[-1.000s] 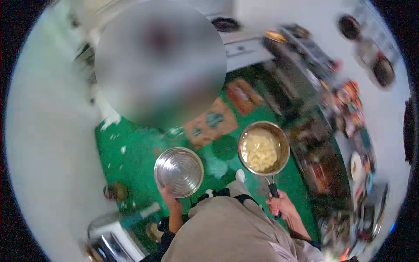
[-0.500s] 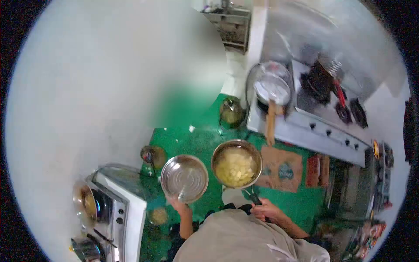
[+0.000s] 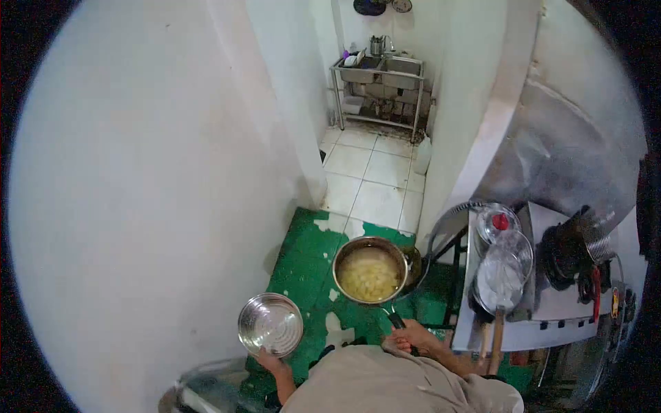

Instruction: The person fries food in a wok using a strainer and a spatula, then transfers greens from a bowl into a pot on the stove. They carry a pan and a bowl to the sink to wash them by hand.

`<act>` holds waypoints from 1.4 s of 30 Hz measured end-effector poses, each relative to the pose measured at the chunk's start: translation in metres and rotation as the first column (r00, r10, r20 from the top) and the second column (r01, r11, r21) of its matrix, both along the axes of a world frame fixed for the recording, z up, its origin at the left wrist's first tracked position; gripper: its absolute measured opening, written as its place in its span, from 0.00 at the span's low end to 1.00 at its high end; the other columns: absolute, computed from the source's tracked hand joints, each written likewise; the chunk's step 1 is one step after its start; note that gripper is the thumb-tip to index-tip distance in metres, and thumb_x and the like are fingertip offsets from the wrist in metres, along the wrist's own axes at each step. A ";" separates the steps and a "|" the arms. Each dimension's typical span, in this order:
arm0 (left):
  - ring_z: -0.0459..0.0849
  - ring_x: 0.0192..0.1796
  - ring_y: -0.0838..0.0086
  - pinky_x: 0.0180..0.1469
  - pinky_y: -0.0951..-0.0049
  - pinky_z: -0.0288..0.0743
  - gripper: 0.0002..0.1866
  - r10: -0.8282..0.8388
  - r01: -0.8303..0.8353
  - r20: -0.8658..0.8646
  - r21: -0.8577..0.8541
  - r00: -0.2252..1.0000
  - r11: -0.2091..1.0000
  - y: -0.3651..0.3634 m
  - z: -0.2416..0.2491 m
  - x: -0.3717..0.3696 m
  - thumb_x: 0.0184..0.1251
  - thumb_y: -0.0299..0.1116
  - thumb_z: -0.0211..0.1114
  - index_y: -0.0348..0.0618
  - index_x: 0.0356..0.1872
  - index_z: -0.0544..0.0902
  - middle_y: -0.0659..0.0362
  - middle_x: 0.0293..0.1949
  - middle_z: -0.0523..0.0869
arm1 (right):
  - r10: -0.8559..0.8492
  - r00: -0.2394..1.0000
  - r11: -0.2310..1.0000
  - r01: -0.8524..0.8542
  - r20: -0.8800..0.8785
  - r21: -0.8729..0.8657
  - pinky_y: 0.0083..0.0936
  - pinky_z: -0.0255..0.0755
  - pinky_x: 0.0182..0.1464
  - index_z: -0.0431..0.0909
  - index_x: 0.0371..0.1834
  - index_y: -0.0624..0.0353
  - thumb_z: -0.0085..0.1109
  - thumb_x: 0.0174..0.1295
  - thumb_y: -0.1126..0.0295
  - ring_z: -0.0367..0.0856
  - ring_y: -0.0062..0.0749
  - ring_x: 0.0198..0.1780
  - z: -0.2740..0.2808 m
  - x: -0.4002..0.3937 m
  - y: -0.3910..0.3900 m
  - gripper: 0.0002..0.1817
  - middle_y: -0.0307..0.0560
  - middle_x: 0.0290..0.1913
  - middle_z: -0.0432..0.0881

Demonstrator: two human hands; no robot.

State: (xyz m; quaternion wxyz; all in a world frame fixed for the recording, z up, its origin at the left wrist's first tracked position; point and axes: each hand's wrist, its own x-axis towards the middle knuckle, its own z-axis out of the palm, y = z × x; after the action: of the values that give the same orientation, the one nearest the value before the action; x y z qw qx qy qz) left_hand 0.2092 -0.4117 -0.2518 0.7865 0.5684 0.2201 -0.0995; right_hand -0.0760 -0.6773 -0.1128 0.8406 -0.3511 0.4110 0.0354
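We wrap our right fingers [image 3: 399,334] round the handle [image 3: 395,319] of the pot [image 3: 372,301], presumably so its liquid [image 3: 365,257] sits level; left fingers [image 3: 264,354] pinch the bowl [image 3: 270,322] edge

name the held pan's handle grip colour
The handle grip is black, clearest in the head view.

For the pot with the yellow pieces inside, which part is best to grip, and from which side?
Probably the black handle, approached from the near side, slightly right. The handle sticks out from the pot in that direction, away from its open top, and looks slim enough for a full grip. The right hand holds it this way.
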 end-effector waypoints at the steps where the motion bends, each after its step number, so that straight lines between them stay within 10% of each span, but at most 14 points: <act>1: 0.72 0.55 0.59 0.55 0.58 0.69 0.28 -0.028 0.028 0.009 0.014 1.000 1.000 -0.020 -0.007 0.030 0.63 0.37 0.51 0.42 0.64 0.58 0.50 0.58 0.68 | -0.034 0.999 0.999 0.034 0.012 -0.010 0.18 0.52 0.11 0.63 0.32 0.55 0.54 0.59 0.76 0.58 0.15 0.12 0.005 0.023 -0.017 0.08 0.32 0.14 0.59; 11: 0.70 0.58 0.63 0.59 0.64 0.65 0.28 -0.492 0.512 0.218 -0.048 0.843 0.857 -0.350 0.045 0.223 0.70 0.44 0.49 0.39 0.65 0.57 0.51 0.59 0.68 | -0.384 0.921 0.923 0.381 0.060 0.051 0.18 0.50 0.12 0.61 0.31 0.55 0.55 0.57 0.79 0.58 0.15 0.13 0.028 0.154 -0.192 0.11 0.31 0.13 0.59; 33: 0.68 0.61 0.62 0.61 0.62 0.63 0.29 -0.677 0.682 0.081 -0.087 0.732 0.727 -1.044 0.106 0.391 0.72 0.48 0.44 0.41 0.66 0.55 0.51 0.60 0.67 | -0.644 0.755 0.754 0.654 0.125 -0.060 0.14 0.57 0.11 0.64 0.29 0.58 0.51 0.57 0.78 0.59 0.13 0.12 0.083 0.325 -0.738 0.06 0.31 0.14 0.61; 37: 0.58 0.67 0.61 0.67 0.65 0.52 0.36 -0.846 0.875 0.259 0.008 0.466 0.484 -1.186 0.089 0.420 0.70 0.51 0.47 0.41 0.70 0.46 0.48 0.67 0.57 | -0.667 0.737 0.723 0.675 0.106 -0.147 0.14 0.57 0.11 0.64 0.29 0.58 0.51 0.57 0.77 0.60 0.13 0.12 0.091 0.347 -0.836 0.06 0.30 0.15 0.62; 42: 0.56 0.68 0.61 0.67 0.68 0.50 0.36 -0.871 0.893 0.212 -0.022 0.444 0.449 -1.337 0.124 0.405 0.70 0.51 0.47 0.37 0.69 0.47 0.47 0.67 0.57 | -0.726 0.683 0.681 0.730 0.084 -0.054 0.15 0.55 0.10 0.65 0.30 0.56 0.50 0.57 0.76 0.59 0.13 0.11 0.109 0.370 -0.956 0.05 0.30 0.15 0.63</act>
State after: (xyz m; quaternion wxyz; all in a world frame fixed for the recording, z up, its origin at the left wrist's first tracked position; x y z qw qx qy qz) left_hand 0.6141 -1.7489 -0.1280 0.6703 0.5531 -0.1829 -0.4597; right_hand 0.2936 -1.6332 -0.0036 0.7813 -0.1943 0.4940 -0.3283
